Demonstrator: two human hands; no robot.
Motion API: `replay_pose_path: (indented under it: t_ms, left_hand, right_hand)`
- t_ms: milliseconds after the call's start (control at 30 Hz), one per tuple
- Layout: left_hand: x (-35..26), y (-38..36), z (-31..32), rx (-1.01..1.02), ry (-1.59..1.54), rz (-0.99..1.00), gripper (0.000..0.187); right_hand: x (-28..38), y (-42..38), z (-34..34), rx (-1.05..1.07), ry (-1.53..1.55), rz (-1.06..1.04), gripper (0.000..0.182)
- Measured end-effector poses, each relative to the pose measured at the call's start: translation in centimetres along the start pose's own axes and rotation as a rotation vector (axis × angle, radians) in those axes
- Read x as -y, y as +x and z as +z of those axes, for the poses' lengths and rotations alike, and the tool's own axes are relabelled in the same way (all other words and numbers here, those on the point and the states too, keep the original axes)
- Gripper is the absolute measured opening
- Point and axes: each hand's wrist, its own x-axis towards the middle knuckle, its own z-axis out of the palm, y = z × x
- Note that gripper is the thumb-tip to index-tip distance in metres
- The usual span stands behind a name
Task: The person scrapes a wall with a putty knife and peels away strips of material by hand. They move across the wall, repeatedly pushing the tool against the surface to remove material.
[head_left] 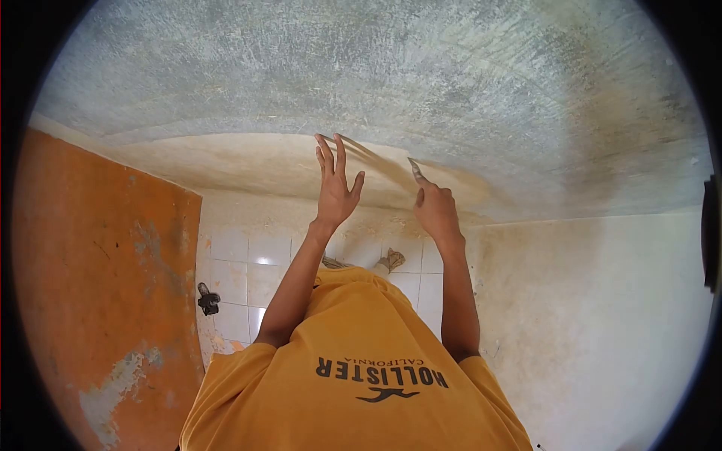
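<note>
A wall with a mottled grey-blue surface (361, 68) fills the view in front of me. Below it runs a cream layer (248, 161) with an uneven upper edge. My left hand (336, 184) is open with fingers spread, the tips at that edge, resting on or very near the wall. My right hand (438, 210) is closed round a small scraper, its index finger stretched along it. The scraper's narrow greyish blade (415, 170) points up at the boundary between cream and grey; its handle is hidden in my hand.
An orange wall (105, 263) with peeled patches stands at the left, a pale wall (594, 301) at the right. White floor tiles (248, 278) carry scattered flakes and a black object (208, 298). My feet (392, 259) are close to the wall.
</note>
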Motion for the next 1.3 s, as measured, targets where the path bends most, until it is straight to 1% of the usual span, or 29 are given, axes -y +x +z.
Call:
replay_pose_path:
  t_ms: [100, 200, 300, 367, 433, 500, 600, 667, 800, 867, 900, 1000, 1200, 1300]
  left_hand:
    - [0.1, -0.1, -0.4, 0.039, 0.029, -0.032, 0.097]
    - [0.2, 0.0, 0.0, 0.011, 0.018, -0.005, 0.097]
    - [0.0, 0.1, 0.2, 0.012, 0.012, -0.014, 0.097]
    - [0.0, 0.3, 0.1, 0.011, 0.021, -0.009, 0.097]
    - [0.1, 0.0, 0.3, 0.017, 0.023, -0.007, 0.097]
    - [0.1, 0.2, 0.3, 0.022, 0.026, -0.003, 0.097]
    - [0.1, 0.2, 0.0, 0.049, 0.039, -0.022, 0.097]
    - [0.3, 0.1, 0.3, 0.032, 0.044, -0.004, 0.097]
    - [0.1, 0.2, 0.2, 0.046, 0.017, -0.028, 0.097]
    - [0.3, 0.2, 0.2, 0.031, 0.031, 0.003, 0.098]
    - [0.3, 0.2, 0.3, 0.026, 0.036, 0.020, 0.098]
    - [0.3, 0.2, -0.1, 0.054, 0.043, 0.017, 0.097]
    - [0.4, 0.1, 0.2, 0.050, 0.055, -0.001, 0.094]
    - [0.7, -0.3, -0.5, 0.094, 0.090, -0.036, 0.092]
  right_hand:
    - [1.2, -0.5, -2.0, 0.018, 0.085, 0.027, 0.043]
    - [0.8, 0.0, -1.3, 0.037, 0.046, 0.013, 0.044]
    - [2.3, -1.2, -3.7, 0.020, 0.109, 0.037, 0.044]
    - [0.5, 0.1, -1.3, 0.032, 0.060, 0.028, 0.043]
    - [0.2, 0.1, -0.9, 0.033, 0.036, 0.023, 0.043]
    - [0.4, -0.2, -1.2, 0.019, 0.038, 0.010, 0.043]
    - [0.8, 0.0, -1.3, 0.067, 0.043, 0.042, 0.043]
    - [0.3, -0.1, -1.3, 0.049, 0.036, 0.016, 0.043]
    - [2.1, -1.0, -3.8, 0.030, 0.118, 0.047, 0.041]
    - [-0.6, 0.6, 0.2, 0.029, -0.024, 0.007, 0.039]
    - [-0.1, 0.8, 0.5, 0.028, -0.095, -0.010, 0.039]
    - [0.9, -0.2, -1.3, 0.033, 0.046, 0.044, 0.036]
    - [-2.0, 1.1, 3.4, 0.042, -0.088, 0.020, 0.042]
    - [1.6, -0.6, -1.1, -0.002, 0.062, 0.040, 0.045]
